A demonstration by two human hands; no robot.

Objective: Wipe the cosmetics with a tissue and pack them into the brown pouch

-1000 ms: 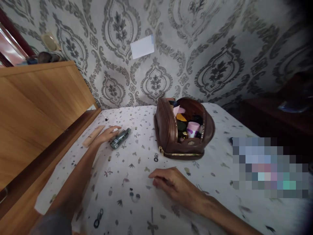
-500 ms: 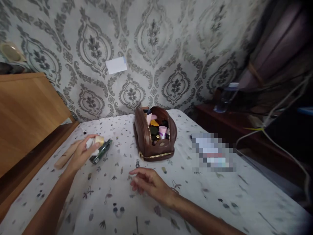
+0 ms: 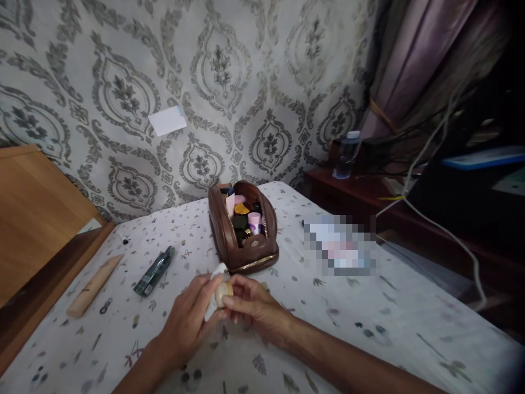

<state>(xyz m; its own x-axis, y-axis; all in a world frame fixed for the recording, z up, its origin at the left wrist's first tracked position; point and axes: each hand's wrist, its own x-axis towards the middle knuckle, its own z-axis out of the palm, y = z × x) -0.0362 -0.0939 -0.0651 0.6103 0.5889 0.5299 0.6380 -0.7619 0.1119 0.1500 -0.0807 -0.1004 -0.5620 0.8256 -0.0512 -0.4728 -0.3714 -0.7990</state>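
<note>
My left hand (image 3: 191,312) is closed around a crumpled white cloth or tissue (image 3: 210,313). Pressed against the cloth is a small round yellowish jar (image 3: 223,291), which the fingers of my right hand (image 3: 256,306) grip from the other side. Both hands meet low over the bed, just in front of a brown leather cosmetic bag (image 3: 221,232). The bag stands unzipped, with a pink-and-purple tube (image 3: 255,221), an orange item (image 3: 241,208) and dark containers inside. To the left lie a dark green bottle (image 3: 153,272) and a long beige tube-like item (image 3: 94,287).
A patterned white sheet (image 3: 328,339) covers the surface. A pixelated flat item (image 3: 338,243) lies right of the bag. Wooden furniture (image 3: 45,213) borders the left side. On the right, a water bottle (image 3: 347,156) stands on a dark red shelf, with a white cable (image 3: 451,238) hanging nearby.
My left hand has carried the cloth and jar rightward from beside the green bottle. My right hand, previously empty, now grips the jar. The view has turned slightly right.
</note>
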